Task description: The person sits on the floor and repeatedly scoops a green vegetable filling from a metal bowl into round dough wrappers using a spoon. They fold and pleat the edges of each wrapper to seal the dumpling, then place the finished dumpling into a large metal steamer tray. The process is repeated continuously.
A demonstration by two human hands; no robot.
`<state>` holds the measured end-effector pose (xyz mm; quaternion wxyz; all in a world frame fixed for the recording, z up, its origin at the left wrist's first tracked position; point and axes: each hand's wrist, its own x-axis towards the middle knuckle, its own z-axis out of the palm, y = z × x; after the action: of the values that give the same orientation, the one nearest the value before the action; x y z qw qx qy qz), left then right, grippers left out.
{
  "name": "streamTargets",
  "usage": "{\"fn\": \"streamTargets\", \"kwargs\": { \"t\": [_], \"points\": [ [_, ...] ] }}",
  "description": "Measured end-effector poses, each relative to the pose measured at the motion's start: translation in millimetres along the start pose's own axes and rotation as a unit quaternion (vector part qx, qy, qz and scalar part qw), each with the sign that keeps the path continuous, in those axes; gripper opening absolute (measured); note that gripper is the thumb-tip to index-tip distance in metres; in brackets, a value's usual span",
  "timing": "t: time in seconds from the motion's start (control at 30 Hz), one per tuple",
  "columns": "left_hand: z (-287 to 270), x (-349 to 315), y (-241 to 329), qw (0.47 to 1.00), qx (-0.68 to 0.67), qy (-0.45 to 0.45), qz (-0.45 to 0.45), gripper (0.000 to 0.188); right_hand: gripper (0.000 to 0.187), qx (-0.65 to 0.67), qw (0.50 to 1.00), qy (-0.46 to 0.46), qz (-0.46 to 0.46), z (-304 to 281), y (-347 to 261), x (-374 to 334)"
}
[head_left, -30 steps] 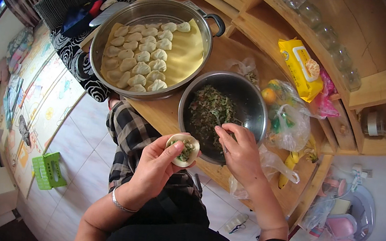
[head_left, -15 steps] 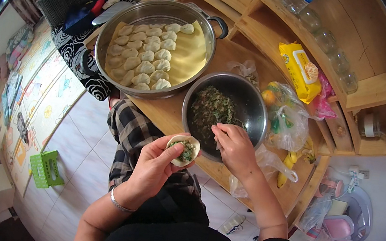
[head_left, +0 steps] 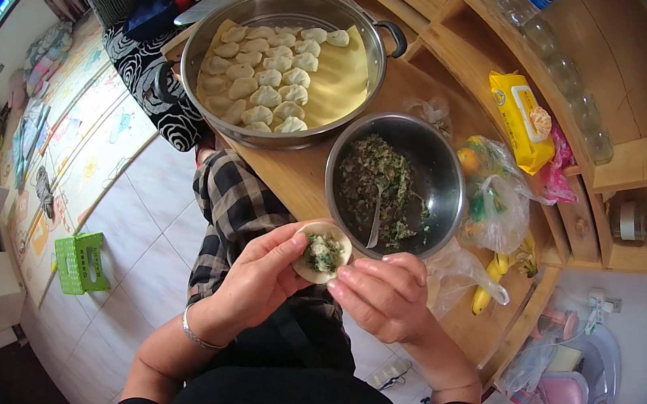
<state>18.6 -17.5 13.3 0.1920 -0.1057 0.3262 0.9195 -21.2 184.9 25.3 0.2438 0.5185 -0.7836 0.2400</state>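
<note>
My left hand (head_left: 266, 264) holds a round dumpling wrapper (head_left: 345, 246) between thumb and fingers, above my lap. Green, chopped filling (head_left: 321, 254) sits in the middle of the wrapper, which is unfolded. From the other side, the fingertips of my right hand (head_left: 386, 296) pinch the wrapper's right edge. Just beyond my hands stands a steel bowl (head_left: 443, 210), part full of the same filling. A metal spoon (head_left: 376, 219) rests in it, handle toward me. To the left is a large steel pot (head_left: 266, 139) with rows of folded dumplings (head_left: 266, 96) on a yellow liner (head_left: 340, 90).
On the wooden table (head_left: 278, 176), right of the bowl, lie a plastic bag of fruit (head_left: 501, 217), bananas (head_left: 485, 293) and a yellow wipes pack (head_left: 520, 122). Wooden shelves (head_left: 481, 63) rise behind. A green box (head_left: 82, 263) is on the tiled floor at left.
My right hand has let go of the spoon, leaving it in the bowl, and has come down to the wrapper's edge. The view has shifted slightly, moving the pot and bowl rightward.
</note>
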Motion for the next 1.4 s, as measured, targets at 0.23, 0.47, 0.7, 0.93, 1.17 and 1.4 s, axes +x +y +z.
{"fn": "streamTargets", "kwargs": {
  "t": [0.23,0.47,0.7,0.93,1.17,1.4],
  "points": [
    [1,-5,0,0.999,0.007,-0.036,-0.007,0.039,0.023,-0.034,0.999,0.016,-0.033,3,-4,6],
    [-2,-8,-4,0.997,0.075,-0.032,0.005,0.039,0.019,0.015,1.0,-0.006,-0.016,-1,-4,11],
    [0,-13,-3,0.995,0.097,-0.016,0.01,0.037,0.017,0.046,0.998,-0.026,-0.034,-1,-4,12],
    [6,-16,-5,0.995,0.097,0.008,0.013,0.032,0.016,0.036,0.999,0.01,-0.036,5,-9,11],
    [5,-19,-7,0.992,0.119,0.006,0.038,0.032,0.017,0.077,0.997,0.006,0.009,5,-10,17],
    [4,-20,-5,0.965,0.239,-0.022,0.107,0.032,0.02,0.171,0.978,-0.019,0.121,-3,-16,31]
  ]
}}
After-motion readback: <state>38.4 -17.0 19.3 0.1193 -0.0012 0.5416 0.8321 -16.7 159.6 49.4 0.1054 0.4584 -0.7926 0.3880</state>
